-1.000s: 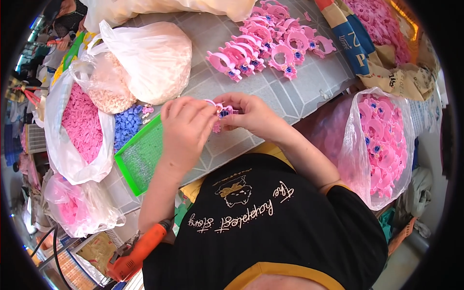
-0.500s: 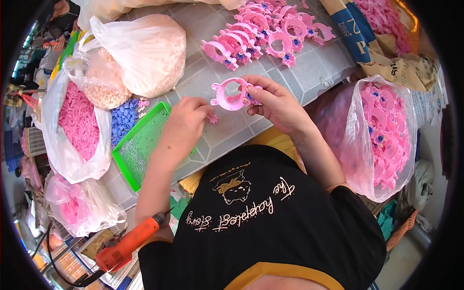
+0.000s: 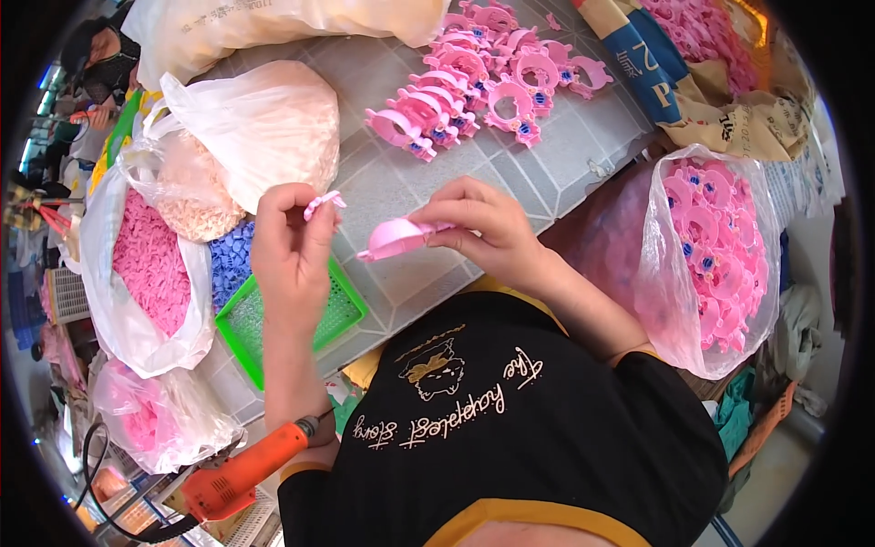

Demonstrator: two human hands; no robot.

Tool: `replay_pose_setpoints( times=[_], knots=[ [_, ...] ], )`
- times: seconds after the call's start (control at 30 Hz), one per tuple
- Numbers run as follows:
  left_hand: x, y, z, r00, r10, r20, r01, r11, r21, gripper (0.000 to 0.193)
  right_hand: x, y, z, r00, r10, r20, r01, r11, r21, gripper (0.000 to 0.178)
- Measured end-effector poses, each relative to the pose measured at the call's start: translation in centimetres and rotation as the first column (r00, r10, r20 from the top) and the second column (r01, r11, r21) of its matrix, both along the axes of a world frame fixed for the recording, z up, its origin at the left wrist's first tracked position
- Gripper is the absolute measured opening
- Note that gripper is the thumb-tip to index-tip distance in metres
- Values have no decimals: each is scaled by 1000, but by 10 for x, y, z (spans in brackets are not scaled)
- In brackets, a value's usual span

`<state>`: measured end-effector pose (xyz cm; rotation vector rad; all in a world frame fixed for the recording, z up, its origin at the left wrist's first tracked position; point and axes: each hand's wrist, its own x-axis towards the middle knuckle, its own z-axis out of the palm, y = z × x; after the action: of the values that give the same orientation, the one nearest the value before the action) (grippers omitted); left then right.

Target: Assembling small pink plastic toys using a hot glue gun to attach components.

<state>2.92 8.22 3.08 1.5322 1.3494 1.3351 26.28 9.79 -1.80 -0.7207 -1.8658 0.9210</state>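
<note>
Gripping the pink plastic ring (image 3: 396, 239) by its 3 o'clock end, your right hand (image 3: 483, 223) has its fingers pinched narrow; expect it light, stiff, slightly slick, best held by the rim. From there, at 9 o'clock, your left hand (image 3: 293, 246) pinches a small pink piece (image 3: 324, 204), probably fragile. At 12 o'clock, heaped eared rings (image 3: 472, 71) lie on the bench (image 3: 556, 150).

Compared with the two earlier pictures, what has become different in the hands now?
The left hand was together with the right hand at first; now it is apart, farther left, holding a small pink piece. The right hand keeps the pink ring, now lower and turned nearly edge-on. The pink heap, green tray and orange power tool stayed about as they were.
</note>
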Motion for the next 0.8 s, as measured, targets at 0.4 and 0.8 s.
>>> replay_pose_setpoints(
  times=[0.4, 0.8],
  knots=[
    [14, -22, 20, 930, -165, -328, 224, 963, 147, 25, -10, 0, 21, 996, 10, 92, -61, 813, 579, 33],
    [10, -28, 15, 966, -230, -120, 248, 956, 156, 21, -15, -2, 24, 996, 55, 67, -83, 832, 548, 35]
  ],
)
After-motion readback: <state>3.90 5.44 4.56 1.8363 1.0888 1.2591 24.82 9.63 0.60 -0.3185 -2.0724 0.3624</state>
